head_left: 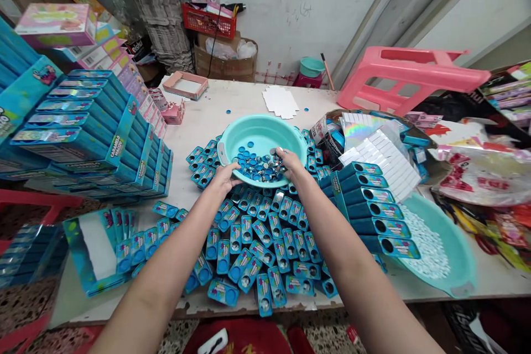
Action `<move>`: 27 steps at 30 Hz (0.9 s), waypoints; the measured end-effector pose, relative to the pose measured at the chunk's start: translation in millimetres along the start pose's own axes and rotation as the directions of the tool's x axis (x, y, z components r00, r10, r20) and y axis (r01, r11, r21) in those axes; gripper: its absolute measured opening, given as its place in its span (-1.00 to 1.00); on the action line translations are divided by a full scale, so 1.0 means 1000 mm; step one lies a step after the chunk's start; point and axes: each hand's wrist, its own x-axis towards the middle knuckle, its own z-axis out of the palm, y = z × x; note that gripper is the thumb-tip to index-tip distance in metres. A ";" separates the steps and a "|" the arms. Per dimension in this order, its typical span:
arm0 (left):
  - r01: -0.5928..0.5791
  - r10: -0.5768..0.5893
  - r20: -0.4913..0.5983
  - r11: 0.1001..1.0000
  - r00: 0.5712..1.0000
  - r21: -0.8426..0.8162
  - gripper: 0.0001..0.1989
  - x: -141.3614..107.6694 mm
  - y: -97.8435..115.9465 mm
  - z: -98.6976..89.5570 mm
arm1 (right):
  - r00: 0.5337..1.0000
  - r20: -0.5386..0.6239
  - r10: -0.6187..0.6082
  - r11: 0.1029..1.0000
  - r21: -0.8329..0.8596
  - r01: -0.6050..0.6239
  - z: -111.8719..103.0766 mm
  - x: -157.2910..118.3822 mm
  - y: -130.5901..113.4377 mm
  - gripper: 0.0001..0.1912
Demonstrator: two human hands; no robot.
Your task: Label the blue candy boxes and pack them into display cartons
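Observation:
A turquoise plastic basin (259, 127) rests on many small blue boxes and holds a heap of small round blue and silver caps (253, 163). My left hand (227, 176) is closed on the basin's near left rim, its thumb over the edge. Over the basin's right side, my right hand (289, 160) reaches into the heap, its fingers bent around some caps; the hand partly hides them. Below the basin, a broad spread of narrow blue printed boxes (261, 251) stands upright, with round holes or caps showing on their tops.
Tall stacks of blue boxes (103, 127) stand at left. At right are a row of blue boxes (373, 210), a second turquoise basin (460, 249) with small white pieces, and a pink stool (410, 72). A white card (280, 102) lies behind the middle basin.

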 end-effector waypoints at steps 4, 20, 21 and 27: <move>0.013 -0.010 -0.026 0.993 1.000 0.121 -0.52 -0.004 0.000 -0.013 | 0.998 -0.012 0.066 0.979 0.193 -0.063 0.002 -0.001 -0.003 -0.85; -0.876 0.324 0.820 0.282 0.472 0.392 -0.69 -0.125 -0.034 -0.053 | 0.722 0.656 0.220 0.707 0.403 -0.581 0.030 -0.173 0.056 -0.79; -0.848 0.278 0.812 0.308 0.513 0.431 -0.71 -0.131 -0.051 -0.066 | 0.681 0.684 0.263 0.671 0.377 -0.638 0.034 -0.187 0.075 -0.77; -0.310 0.048 0.376 0.669 0.925 0.676 -0.70 -0.146 -0.127 -0.119 | 0.443 0.849 0.289 0.485 0.269 -0.832 0.052 -0.232 0.145 -0.66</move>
